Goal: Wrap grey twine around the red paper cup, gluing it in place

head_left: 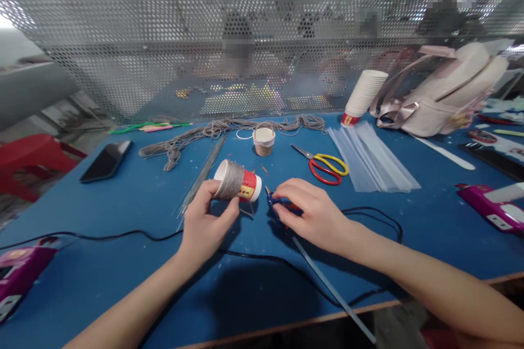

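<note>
My left hand (208,219) is closed around a paper cup (250,185) tipped on its side. Grey cord (232,179) is wound around the cup's upper part; its red printed lower part and white base stay bare. Close by on the right, my right hand (313,215) grips a small blue hot glue gun (271,200), mostly hidden by the fingers. The gun's metal nozzle points toward the cup, apart from it. A long translucent glue stick (327,283) trails from the gun past the table's front edge.
Behind lie a small cup (264,143), bundled grey cord (216,128) and red-and-yellow scissors (325,166). Glue sticks (374,158), stacked paper cups (365,92) and a backpack (446,92) are rightward. A phone (107,161) lies left; a black cable (262,256) crosses the front.
</note>
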Tool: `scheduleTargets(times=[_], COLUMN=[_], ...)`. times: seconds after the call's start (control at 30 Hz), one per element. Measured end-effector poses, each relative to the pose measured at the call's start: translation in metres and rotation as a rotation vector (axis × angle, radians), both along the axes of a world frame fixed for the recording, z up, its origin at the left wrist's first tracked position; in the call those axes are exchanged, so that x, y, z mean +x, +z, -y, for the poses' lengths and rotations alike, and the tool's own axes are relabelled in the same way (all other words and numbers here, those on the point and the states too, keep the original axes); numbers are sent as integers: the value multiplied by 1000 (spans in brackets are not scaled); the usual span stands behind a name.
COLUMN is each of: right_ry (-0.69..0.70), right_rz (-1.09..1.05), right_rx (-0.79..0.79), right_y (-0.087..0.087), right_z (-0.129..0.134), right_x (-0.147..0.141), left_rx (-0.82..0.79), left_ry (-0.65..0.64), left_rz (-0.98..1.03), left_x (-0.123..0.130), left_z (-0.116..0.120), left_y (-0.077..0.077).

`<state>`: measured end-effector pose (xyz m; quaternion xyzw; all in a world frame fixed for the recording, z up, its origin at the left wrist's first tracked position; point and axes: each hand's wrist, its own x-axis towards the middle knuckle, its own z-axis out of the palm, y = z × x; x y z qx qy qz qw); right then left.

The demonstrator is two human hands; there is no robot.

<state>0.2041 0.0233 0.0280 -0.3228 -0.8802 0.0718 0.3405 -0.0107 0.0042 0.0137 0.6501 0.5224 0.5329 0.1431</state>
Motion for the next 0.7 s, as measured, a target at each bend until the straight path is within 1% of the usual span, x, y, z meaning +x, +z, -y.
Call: scheduleTargets(times=[0.07, 0.13, 0.2, 0.3, 0.4, 0.47, 0.53, 0.6, 0.7], right_ry=[13, -24, -60, -81, -62, -26, 19, 47, 40], right_rz=[3, 54, 93, 126, 114, 73, -1, -121, -270], right_rx=[153, 303, 393, 444, 428, 367, 240, 30, -388], right_y=[3, 6, 7, 7, 7, 7, 6, 7, 15], right_z=[1, 0, -2, -6, -7, -6, -3, 0, 5], right_x=[-11, -21, -29, -34, -35, -35, -35, -35, -34], left_rx=[28, 36, 37, 28, 8, -1, -1, 2, 15], left_ry=[-3, -5, -3, 0, -9, -13, -14, -13, -17], left_rz=[2, -3, -14, -33, -52, -62, -72, -88, -125], left_x=[4, 7, 8, 8, 7, 7, 8, 8, 10], left_z=[3, 6, 7, 7, 7, 6, 6, 7, 7], left_y=[0, 0, -1, -2, -3, -4, -4, -3, 0])
